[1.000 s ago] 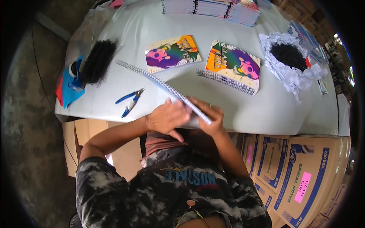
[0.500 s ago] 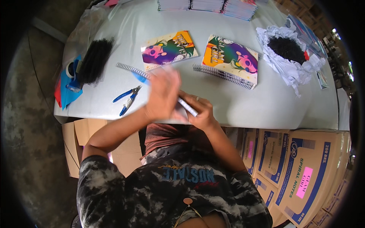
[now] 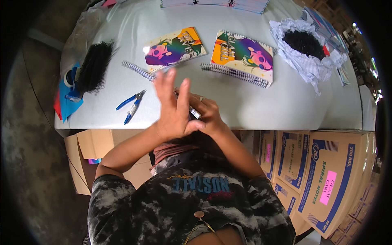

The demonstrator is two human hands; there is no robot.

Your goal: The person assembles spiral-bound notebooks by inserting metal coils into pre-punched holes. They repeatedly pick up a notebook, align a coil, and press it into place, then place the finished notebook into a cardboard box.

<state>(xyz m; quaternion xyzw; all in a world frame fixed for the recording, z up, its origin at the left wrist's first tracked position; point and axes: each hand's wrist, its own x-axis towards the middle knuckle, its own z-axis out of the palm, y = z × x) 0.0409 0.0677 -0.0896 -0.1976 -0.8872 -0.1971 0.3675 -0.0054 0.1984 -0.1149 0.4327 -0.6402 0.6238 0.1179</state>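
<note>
My left hand is raised over the table's near edge with its fingers spread and the thumb stretched toward my right hand. Beside it, my right hand is closed around what looks like a notebook, seen edge-on and mostly hidden by both hands. A black wire coil runs out beyond my left fingertips; its near end is hidden behind them. Blue-handled cutting pliers lie left of that hand. Farther off are a loose colourful notebook cover or book and a small stack of spiral notebooks.
A bundle of black coils lies at left by a tape dispenser on blue sheet. At right, crumpled white paper holds a dark tangle. Notebook stacks stand at the far edge. Cartons stand below the table.
My left hand, blurred before, now shows clearly with fingers spread. The right hand keeps its grip, slightly higher. The whole view has shifted a little.
</note>
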